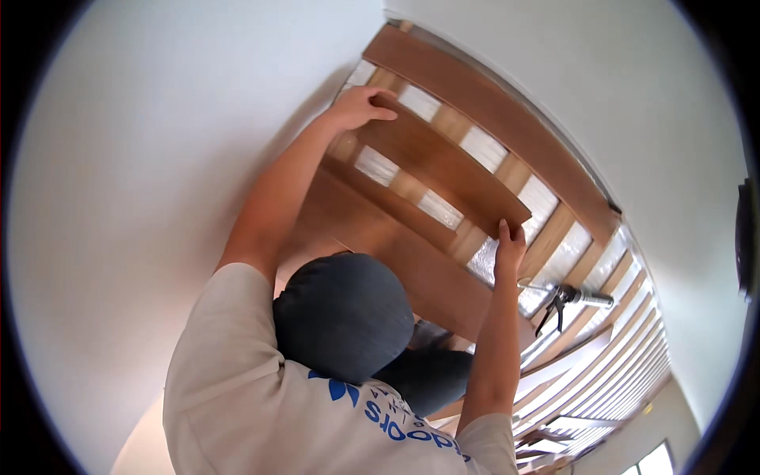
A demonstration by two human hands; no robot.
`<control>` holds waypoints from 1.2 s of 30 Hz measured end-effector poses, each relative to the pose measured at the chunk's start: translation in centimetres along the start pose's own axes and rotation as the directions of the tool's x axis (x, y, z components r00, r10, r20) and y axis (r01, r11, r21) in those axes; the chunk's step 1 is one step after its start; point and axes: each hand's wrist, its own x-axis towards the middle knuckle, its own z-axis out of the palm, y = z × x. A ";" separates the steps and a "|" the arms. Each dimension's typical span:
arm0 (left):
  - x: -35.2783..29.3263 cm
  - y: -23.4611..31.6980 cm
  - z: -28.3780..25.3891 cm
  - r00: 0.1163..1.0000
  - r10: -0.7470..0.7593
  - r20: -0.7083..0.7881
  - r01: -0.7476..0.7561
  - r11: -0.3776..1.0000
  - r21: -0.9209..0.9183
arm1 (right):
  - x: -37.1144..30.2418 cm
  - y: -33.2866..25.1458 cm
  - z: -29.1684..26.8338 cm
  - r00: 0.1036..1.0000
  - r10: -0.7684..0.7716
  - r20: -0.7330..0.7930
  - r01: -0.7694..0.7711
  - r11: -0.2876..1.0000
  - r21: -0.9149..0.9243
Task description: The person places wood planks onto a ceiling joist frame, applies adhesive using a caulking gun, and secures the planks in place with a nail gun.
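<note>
A short brown floorboard (439, 158) lies slanted across pale wooden battens, in a gap between other boards. With thumb and fingers, my left hand (358, 109) grips its far left end near the wall. At the opposite end my right hand (511, 247) pinches the board's near corner, its other fingers partly hidden. A narrow brown strip (388, 202) lies nearer to me, along the edge of the laid floorboards (427, 277). Whether the held board rests on the battens or is slightly raised, I cannot tell.
A caulking gun (578, 299) lies on the battens beyond my right forearm. Another long brown board (491, 119) runs along the far wall. Silvery sheeting (483, 149) shows between the battens (546, 247). A white wall (158, 158) rises at left; my knees are bent below.
</note>
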 end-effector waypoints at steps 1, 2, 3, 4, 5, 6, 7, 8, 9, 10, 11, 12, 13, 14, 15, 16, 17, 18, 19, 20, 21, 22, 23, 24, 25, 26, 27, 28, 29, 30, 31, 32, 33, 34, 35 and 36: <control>0.3 0.2 0.1 1.000 0.002 -0.030 -0.002 1.000 0.003 | 0.3 -0.5 1.6 0.997 0.057 -0.042 -0.053 0.994 0.098; 0.2 0.6 0.0 0.999 -0.001 -0.053 0.001 1.000 -0.004 | 0.6 -1.3 2.4 0.999 0.030 -0.018 -0.028 0.997 0.074; -0.3 0.9 0.6 0.982 0.019 -0.189 0.020 0.980 0.198 | 1.1 -2.1 2.9 0.999 0.041 0.009 -0.042 0.997 0.071; -1.0 1.1 1.3 0.931 0.077 -0.356 0.070 0.921 0.383 | 1.4 -2.8 3.3 0.998 0.056 0.019 -0.058 0.996 0.066; -2.4 0.7 2.1 0.918 0.159 -0.363 0.003 0.913 0.407 | 1.8 -3.4 3.7 0.999 0.041 0.004 -0.041 0.999 0.019; -4.5 0.4 3.2 0.856 0.304 -0.419 -0.095 0.888 0.449 | 1.9 -4.0 3.7 0.999 0.040 0.027 -0.040 0.999 0.006; -6.2 -0.4 4.4 0.853 0.262 -0.451 -0.115 0.938 0.328 | 2.2 -4.5 3.9 0.998 0.056 0.032 -0.059 0.993 0.099; -7.4 -1.1 5.6 0.900 0.053 -0.432 -0.012 0.995 0.096 | 2.4 -5.1 4.2 0.998 0.057 0.031 -0.062 0.980 0.192; -7.6 -2.1 6.0 0.903 -0.060 -0.425 0.041 0.998 -0.054 | 2.6 -5.4 4.6 0.997 0.071 0.045 -0.080 0.961 0.263; -7.9 -3.0 6.5 0.906 -0.237 -0.351 0.173 0.964 -0.203 | 2.7 -5.7 5.1 0.995 0.088 0.040 -0.095 0.964 0.248; -7.4 -3.9 6.7 0.901 -0.181 -0.395 0.101 0.971 -0.216 | 2.9 -5.8 5.6 0.994 0.101 0.047 -0.110 0.965 0.240; -6.4 -4.6 6.5 0.903 -0.325 -0.279 0.079 0.767 -0.637 | 3.1 -6.0 6.0 0.992 0.120 0.027 -0.123 0.965 0.233; -5.3 -5.2 6.2 0.918 -0.370 -0.143 0.021 0.405 -0.914 | 3.2 -6.1 6.7 0.991 0.121 0.060 -0.132 0.965 0.227; -4.4 -5.6 5.8 0.907 -0.406 -0.112 0.062 0.391 -0.918 | 3.4 -6.2 7.3 0.994 0.099 0.049 -0.108 0.965 0.239; -3.5 -5.9 5.3 0.892 -0.434 -0.128 0.072 0.416 -0.907 | 3.7 -6.3 7.9 0.996 0.089 0.017 -0.091 0.966 0.243; -2.8 -6.1 4.9 0.876 -0.455 -0.163 0.067 0.448 -0.891 | 4.0 -6.5 8.4 0.996 0.073 0.045 -0.082 0.967 0.243; -2.4 -6.1 4.7 0.869 -0.463 -0.176 0.044 0.427 -0.903 | 4.3 -6.6 8.8 0.997 0.060 0.039 -0.067 0.972 0.227; -2.2 -6.1 4.4 0.859 -0.483 -0.168 0.058 0.418 -0.907 | 4.5 -6.8 9.1 0.999 0.038 0.027 -0.043 0.978 0.204; -2.1 -6.1 4.2 0.879 -0.453 -0.151 0.058 0.415 -0.908 | 4.7 -6.9 9.3 0.998 0.052 0.034 -0.058 0.977 0.205; -2.3 -6.1 4.1 0.890 -0.438 -0.127 0.074 0.412 -0.908 | 5.0 -7.1 9.4 0.997 0.073 0.019 -0.075 0.985 0.155; -2.3 -6.0 4.0 0.896 -0.424 -0.131 0.060 0.409 -0.910 | 5.1 -7.2 9.5 0.997 0.070 -0.024 -0.068 0.994 0.092; -2.4 -6.0 3.9 0.891 -0.438 -0.119 0.085 0.418 -0.905 | 5.2 -7.3 9.5 0.995 0.095 0.003 -0.095 0.990 0.104; -2.5 -6.0 3.9 0.885 -0.448 -0.126 0.091 0.432 -0.897 | 5.4 -7.3 9.6 0.996 0.084 -0.011 -0.083 0.991 0.103; -2.4 -6.1 3.9 0.884 -0.456 -0.103 0.110 0.418 -0.902 | 5.4 -7.4 9.7 0.997 0.071 -0.038 -0.068 0.995 0.079; -2.4 -6.1 3.9 0.880 -0.463 -0.110 0.109 0.422 -0.900 | 5.4 -7.4 9.8 0.997 0.075 -0.022 -0.072 0.993 0.094; -2.2 -6.1 3.8 0.879 -0.459 -0.128 0.093 0.428 -0.899 | 5.5 -7.5 9.9 0.997 0.070 -0.029 -0.068 0.996 0.062; -2.1 -6.2 3.8 0.875 -0.471 -0.116 0.110 0.425 -0.898 | 5.4 -7.6 10.0 0.997 0.055 -0.060 -0.055 0.998 0.006; -2.1 -6.2 3.8 0.874 -0.471 -0.117 0.113 0.431 -0.895 | 5.4 -7.7 10.2 0.997 0.065 -0.036 -0.064 0.998 0.027; -2.0 -6.2 3.7 0.870 -0.480 -0.113 0.126 0.439 -0.889 | 5.3 -7.8 10.3 0.997 0.043 -0.058 -0.043 0.999 -0.001; -2.0 -6.3 3.6 0.874 -0.473 -0.114 0.120 0.437 -0.892 | 5.2 -8.0 10.5 0.996 0.001 -0.090 -0.006 0.999 -0.053; -2.0 -6.3 3.6 0.873 -0.474 -0.114 0.126 0.446 -0.886 | 5.1 -8.1 10.6 0.996 0.022 -0.082 -0.025 0.999 -0.032; -2.0 -6.3 3.5 0.867 -0.483 -0.122 0.132 0.459 -0.879 | 5.0 -8.3 10.8 0.995 0.011 -0.100 -0.015 0.999 -0.035; -2.0 -6.3 3.4 0.872 -0.476 -0.114 0.133 0.454 -0.881 | 4.9 -8.4 10.9 0.992 -0.018 -0.122 0.012 0.999 -0.052; -2.0 -6.3 3.3 0.872 -0.475 -0.118 0.136 0.466 -0.874 | 4.9 -8.4 11.0 0.993 0.003 -0.117 -0.008 0.999 -0.041; -2.1 -6.3 3.3 0.872 -0.471 -0.136 0.128 0.487 -0.864 | 4.9 -8.4 11.0 0.993 0.011 -0.119 -0.014 1.000 -0.024; -2.1 -6.3 3.2 0.872 -0.474 -0.122 0.138 0.477 -0.868 | 4.9 -8.4 11.1 0.992 -0.008 -0.128 0.006 1.000 -0.012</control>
